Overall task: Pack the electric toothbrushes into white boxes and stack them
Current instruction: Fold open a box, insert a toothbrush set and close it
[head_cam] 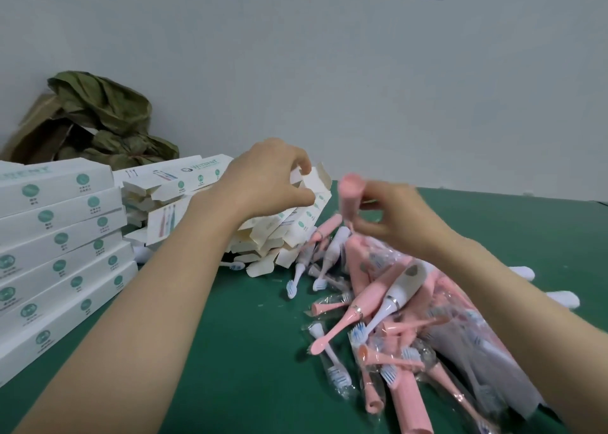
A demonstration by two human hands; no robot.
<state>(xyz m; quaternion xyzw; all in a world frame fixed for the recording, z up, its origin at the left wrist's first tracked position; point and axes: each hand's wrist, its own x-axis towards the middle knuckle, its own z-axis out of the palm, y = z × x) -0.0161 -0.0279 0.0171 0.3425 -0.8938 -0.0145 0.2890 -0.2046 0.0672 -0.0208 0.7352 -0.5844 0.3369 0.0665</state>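
Note:
My left hand (266, 180) reaches over a loose heap of open white boxes (204, 203) and pinches the flap end of one white box (312, 183) at the heap's right edge. My right hand (391, 216) grips a pink electric toothbrush handle (350, 196), held upright and blurred, just right of that box. Below it lies a pile of pink and white toothbrushes (394, 302) and bagged brush heads on the green table (246, 335).
A neat stack of closed white boxes (59, 246) stands at the left edge. Behind it, brown paper and dried green leaves (98, 118) lean against the grey wall. Two white pieces (559, 298) lie at the right of the pile.

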